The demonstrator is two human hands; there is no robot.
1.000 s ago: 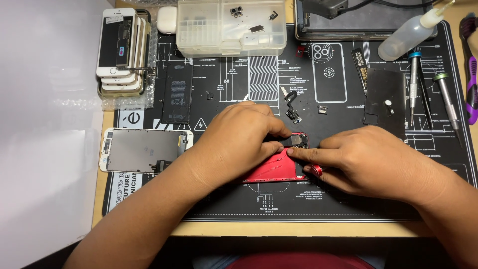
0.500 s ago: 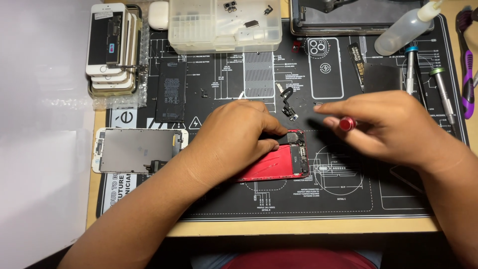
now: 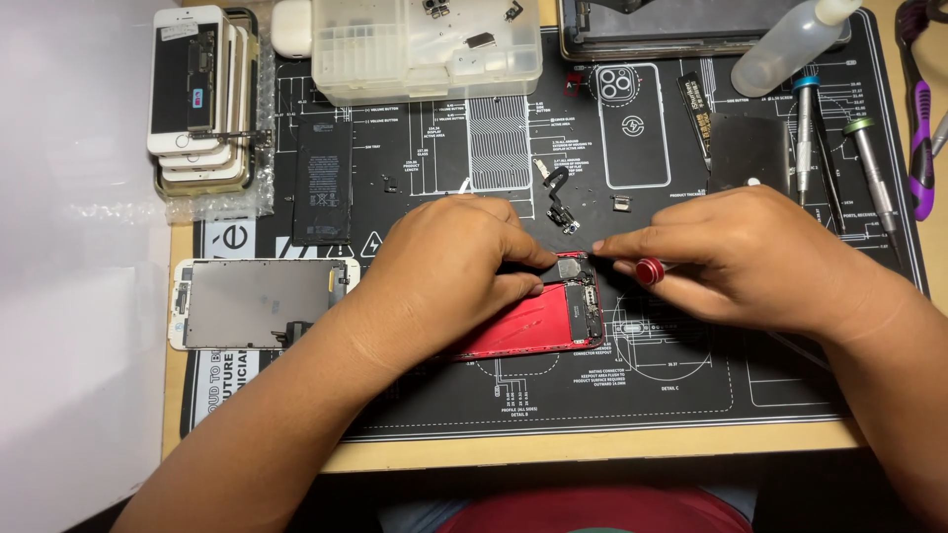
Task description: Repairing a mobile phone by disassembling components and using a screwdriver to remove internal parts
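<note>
The left hand lies palm down across the red phone body, fingers curled and pressing on its top edge, the forearm coming in from the lower left. The phone body sits open in the middle of the black work mat, its glossy red shell showing beside a dark inner strip and a small round grey part near the top corner. The right hand reaches in from the right, wrist low, thumb and forefinger pinched shut around a slim screwdriver with a red knurled cap; its tip points toward the phone's upper right corner, though I cannot tell whether it touches.

The mat is matte rubber printed with fine white diagrams. Left of the left hand lies a detached screen panel, grey metal backing up, white-framed. Above it rests a flat black battery, and further left a stack of phones on bubble wrap. A clear plastic parts box stands at the top, and two metal-handled drivers lie to the right.
</note>
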